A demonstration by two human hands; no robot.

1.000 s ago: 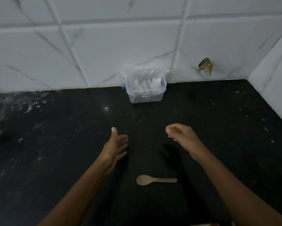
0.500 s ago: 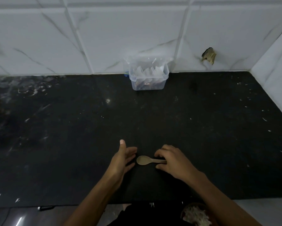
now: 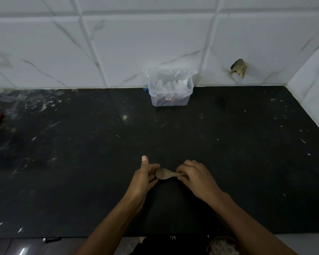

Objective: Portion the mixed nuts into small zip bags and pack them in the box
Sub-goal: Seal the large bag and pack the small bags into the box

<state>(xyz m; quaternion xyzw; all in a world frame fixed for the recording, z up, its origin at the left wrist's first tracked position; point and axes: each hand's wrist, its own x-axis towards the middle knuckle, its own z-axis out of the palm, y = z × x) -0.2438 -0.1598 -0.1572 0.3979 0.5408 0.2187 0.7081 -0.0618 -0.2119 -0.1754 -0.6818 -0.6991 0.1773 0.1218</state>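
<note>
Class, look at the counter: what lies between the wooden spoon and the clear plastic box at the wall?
Only bare black countertop, speckled with pale flecks, in the head view.

You are looking at a dim, cool-toned frame. The black surface [image 3: 228, 162] swallows most of the light; just past your fingers [image 3: 182, 167] it shows only pale specks and one small glint [image 3: 124, 117]. The white tiled wall [image 3: 136, 43] far beyond the fingers is the brightest area, evenly lit. Grout lines bow toward the edges from the wide lens. Detail is soft and slightly grainy throughout.
</note>
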